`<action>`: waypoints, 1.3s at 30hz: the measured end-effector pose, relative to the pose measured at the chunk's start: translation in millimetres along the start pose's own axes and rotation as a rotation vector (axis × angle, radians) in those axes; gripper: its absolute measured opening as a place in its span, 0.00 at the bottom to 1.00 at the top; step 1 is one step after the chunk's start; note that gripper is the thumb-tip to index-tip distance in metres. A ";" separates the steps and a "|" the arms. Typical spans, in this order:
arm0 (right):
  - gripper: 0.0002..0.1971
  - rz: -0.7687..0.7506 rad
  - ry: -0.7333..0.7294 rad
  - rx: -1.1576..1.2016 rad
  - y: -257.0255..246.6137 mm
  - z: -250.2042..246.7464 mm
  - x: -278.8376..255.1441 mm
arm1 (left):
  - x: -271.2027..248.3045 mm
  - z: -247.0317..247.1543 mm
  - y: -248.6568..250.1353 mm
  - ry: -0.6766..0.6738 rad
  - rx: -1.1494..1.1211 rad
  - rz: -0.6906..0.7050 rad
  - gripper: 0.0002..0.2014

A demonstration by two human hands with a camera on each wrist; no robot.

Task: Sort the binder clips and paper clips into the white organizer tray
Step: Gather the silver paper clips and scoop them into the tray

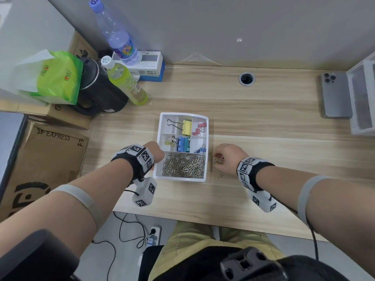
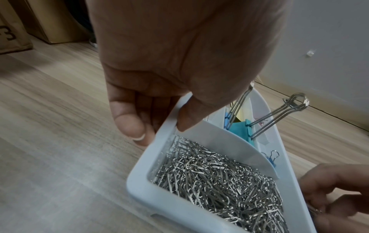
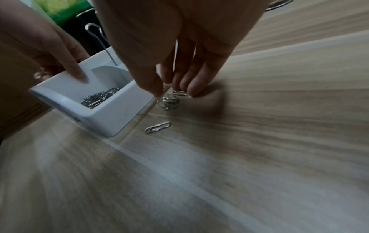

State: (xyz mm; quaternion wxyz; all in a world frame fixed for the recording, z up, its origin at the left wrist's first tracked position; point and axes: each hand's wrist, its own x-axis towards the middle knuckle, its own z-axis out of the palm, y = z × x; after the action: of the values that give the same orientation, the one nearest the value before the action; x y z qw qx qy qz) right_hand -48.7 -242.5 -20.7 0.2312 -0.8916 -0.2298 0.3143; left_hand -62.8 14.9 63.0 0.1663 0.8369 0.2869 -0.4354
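Note:
The white organizer tray (image 1: 160,126) sits mid-desk. Its back compartments hold yellow (image 1: 187,126), red (image 1: 199,128) and blue binder clips (image 1: 183,144). The wide front compartment is full of silver paper clips (image 1: 183,165). My left hand (image 1: 157,154) grips the tray's left wall (image 2: 139,189), thumb inside and fingers outside. Just right of the tray, my right hand (image 1: 218,157) pinches a small cluster of paper clips (image 3: 169,100) against the desk. One loose paper clip (image 3: 157,127) lies nearer me on the wood.
Two bottles (image 1: 125,82), a black kettle (image 1: 97,92), a green bag (image 1: 58,76) and cardboard boxes (image 1: 46,159) crowd the left. A phone (image 1: 335,96) and a clear plastic box (image 1: 363,98) stand at the far right. A cable hole (image 1: 246,78) lies behind the tray.

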 end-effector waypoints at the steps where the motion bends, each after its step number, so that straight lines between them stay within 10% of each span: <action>1: 0.13 -0.014 -0.008 -0.012 -1.0 1.9 0.2 | 0.1 0.0 0.0 0.000 -0.001 0.001 0.12; 39: 0.18 -0.176 -0.105 0.043 -0.6 11.9 -20.9 | 4.5 1.3 -1.2 -0.017 0.025 -0.017 0.09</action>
State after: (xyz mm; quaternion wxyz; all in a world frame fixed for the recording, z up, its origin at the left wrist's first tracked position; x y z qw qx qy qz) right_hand -71.3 -250.4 -19.2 0.2649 -0.8451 -0.3123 0.3438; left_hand -62.4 16.6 58.5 0.1545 0.8328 0.2870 -0.4474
